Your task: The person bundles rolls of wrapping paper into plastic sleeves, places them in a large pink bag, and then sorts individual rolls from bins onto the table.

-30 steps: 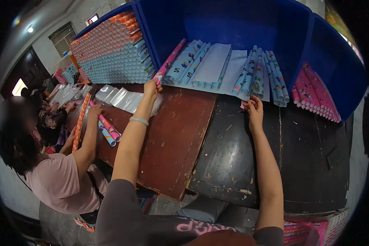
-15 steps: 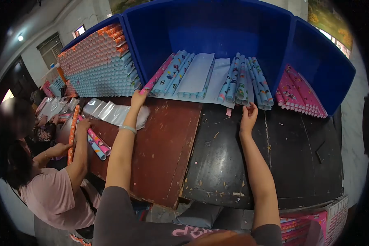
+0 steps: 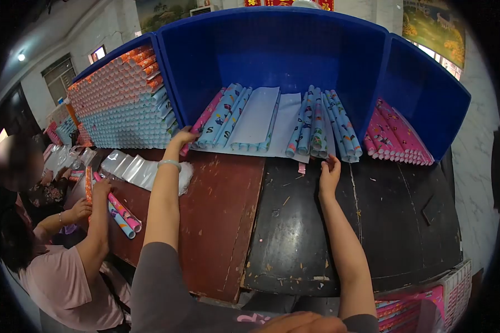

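My left hand (image 3: 183,139) is closed around the near end of a pink patterned paper roll (image 3: 208,117) at the left of the blue bin. My right hand (image 3: 329,176) has its fingers bent together at the front edge of a white paper sheet (image 3: 290,125), just below the blue patterned rolls (image 3: 318,125); what its fingertips hold is too small to make out. More blue rolls (image 3: 223,119) lie beside the pink one. A second white piece (image 3: 256,115), partly rolled along its right side, rests between the two groups of blue rolls.
Blue bins (image 3: 272,47) stand along the back of the table. A tall stack of orange and blue rolls (image 3: 122,102) is at left, pink rolls (image 3: 397,133) at right. Clear plastic sleeves (image 3: 144,169) lie on the brown tabletop (image 3: 222,222). A person in pink (image 3: 66,283) handles rolls at left.
The view has tilted up and shifted slightly, so everything sits lower in it. My hands stay near the same rolls; my right fingers look closer together. The person at left has shifted the orange roll.
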{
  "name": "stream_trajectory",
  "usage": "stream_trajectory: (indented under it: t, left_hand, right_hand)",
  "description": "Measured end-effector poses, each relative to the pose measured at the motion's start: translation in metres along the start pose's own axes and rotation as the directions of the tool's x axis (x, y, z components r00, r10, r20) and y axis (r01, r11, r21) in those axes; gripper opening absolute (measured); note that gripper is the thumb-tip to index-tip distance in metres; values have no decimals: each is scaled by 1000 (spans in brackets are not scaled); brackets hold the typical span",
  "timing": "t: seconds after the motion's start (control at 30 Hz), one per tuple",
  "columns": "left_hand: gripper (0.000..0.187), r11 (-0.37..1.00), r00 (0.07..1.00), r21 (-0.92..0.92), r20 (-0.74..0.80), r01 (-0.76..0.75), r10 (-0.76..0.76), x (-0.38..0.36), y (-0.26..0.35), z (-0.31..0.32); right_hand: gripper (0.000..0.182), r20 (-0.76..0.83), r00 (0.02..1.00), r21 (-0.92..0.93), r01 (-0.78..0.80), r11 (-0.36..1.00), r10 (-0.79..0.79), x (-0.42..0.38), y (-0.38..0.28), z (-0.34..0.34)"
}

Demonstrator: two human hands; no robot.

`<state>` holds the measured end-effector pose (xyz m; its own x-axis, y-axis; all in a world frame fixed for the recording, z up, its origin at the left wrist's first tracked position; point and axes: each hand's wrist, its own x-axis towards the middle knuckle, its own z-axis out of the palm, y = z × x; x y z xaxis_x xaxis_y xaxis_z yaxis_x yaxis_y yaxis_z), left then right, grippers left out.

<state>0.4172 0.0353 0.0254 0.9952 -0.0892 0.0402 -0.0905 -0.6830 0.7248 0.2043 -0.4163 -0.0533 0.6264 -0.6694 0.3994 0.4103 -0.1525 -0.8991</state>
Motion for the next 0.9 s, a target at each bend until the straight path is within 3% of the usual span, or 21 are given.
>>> stream_trajectory:
  t: [0.1, 0.23, 0.27, 0.37, 0.43, 0.47, 0.5, 0.53, 0.57, 0.63, 0.67, 0.73, 0.77, 0.8, 0.87, 0.9]
  left_hand:
    - [57, 992, 997, -122, 74, -1, 10, -2, 4, 1]
    - [59, 998, 1000, -61, 24, 21, -20, -11, 13, 7]
    - [63, 997, 997, -80, 73, 2, 4, -10, 11, 5]
    - [62, 982, 1000, -189, 23, -17, 21, -13, 10, 8]
    - [57, 973, 998, 228, 52, 29, -42, -16, 30, 2]
    - [50, 761, 974, 643, -216, 84, 74, -17, 35, 11]
    - [47, 660, 935, 748, -280, 71, 217, -17, 39, 17]
    - [44, 541, 876, 837, -320, 83, 361, -39, 65, 23]
    - [43, 417, 772, 908, -233, -46, 592, -42, 76, 28]
    - [49, 395, 700, 873, -90, -286, 708, -47, 115, 49]
    - [47, 541, 761, 737, -57, -404, 646, -63, 147, 62]
    - [44, 747, 799, 348, 9, -566, 602, -53, 181, 106]
    - [40, 812, 807, 48, 164, -581, 568, -45, 200, 132]
    - [36, 816, 794, -75, 193, -574, 576, -57, 225, 150]
    - [32, 692, 701, -302, 97, -656, 706, -40, 241, 210]
    - [33, 724, 718, -185, 111, -664, 687, -40, 253, 228]
  right_hand:
    - [33, 42, 999, 6, -23, 1000, 23, -4, -6, 0]
    - [34, 62, 998, -17, -14, 1000, 15, -3, -5, 1]
    - [35, 31, 999, -31, 14, 999, -13, -3, -4, 1]
    - [37, 3, 995, -119, 104, 988, -104, 2, -9, 2]
    - [38, 59, 979, -298, 204, 933, -195, 11, -20, 3]
    - [38, 75, 958, -296, 288, 911, -278, 22, -16, 4]
    - [38, 92, 928, -292, 372, 881, -361, 36, -13, 7]
    - [40, 104, 938, -285, 346, 894, -330, 48, -15, 10]
    - [40, 88, 938, -281, 347, 895, -336, 66, -10, 15]
    - [47, 239, 968, -444, 181, 878, -79, 104, 8, 21]
    - [47, 235, 969, -442, 178, 879, -78, 113, 5, 25]
    - [66, 311, 894, -481, -144, 865, 322, 132, -8, 38]
    - [86, 358, 888, -618, -4, 786, 287, 154, 17, 44]
    - [86, 361, 890, -612, 1, 790, 278, 162, 32, 51]
    - [93, 519, 829, -619, 199, 759, 206, 175, 47, 60]
    - [91, 476, 829, -712, 168, 681, 294, 163, 27, 57]
